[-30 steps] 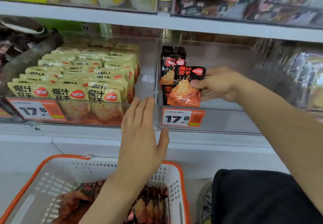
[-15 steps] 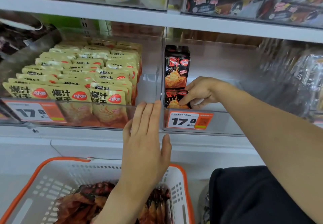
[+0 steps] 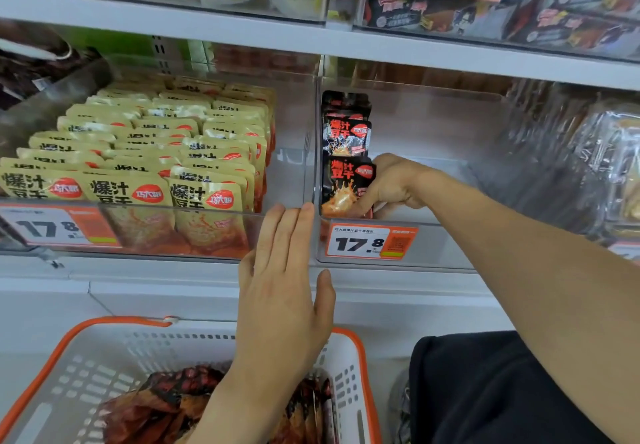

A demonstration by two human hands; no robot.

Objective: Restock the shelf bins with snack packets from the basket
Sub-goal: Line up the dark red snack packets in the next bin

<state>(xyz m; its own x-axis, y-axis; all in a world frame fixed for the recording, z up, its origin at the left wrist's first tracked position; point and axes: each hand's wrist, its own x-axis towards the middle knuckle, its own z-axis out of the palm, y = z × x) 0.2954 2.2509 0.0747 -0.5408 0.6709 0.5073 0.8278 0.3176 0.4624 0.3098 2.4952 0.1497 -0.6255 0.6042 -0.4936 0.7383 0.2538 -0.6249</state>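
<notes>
A clear shelf bin (image 3: 450,246) holds a short row of black-and-orange snack packets at its left side. My right hand (image 3: 391,185) reaches into it and pinches the front black packet (image 3: 343,185), standing it upright behind the bin's front wall. Another black packet (image 3: 346,135) stands behind it. My left hand (image 3: 282,291) hovers flat with straight fingers in front of the divider between the two bins, holding nothing. Below, a white basket with an orange rim (image 3: 114,322) contains several dark red packets (image 3: 166,405).
The left bin (image 3: 138,236) is packed with several rows of beige packets. Orange price tags reading 17.8 (image 3: 370,243) hang on both bin fronts. Shelves above hold other wrapped goods; a bin of clear-wrapped items (image 3: 606,166) sits at the right. My dark-clothed knee (image 3: 485,391) is beside the basket.
My right hand has carried the black packet from above the bin's front down into the bin and set it upright against the row. My left hand stayed hovering, open.
</notes>
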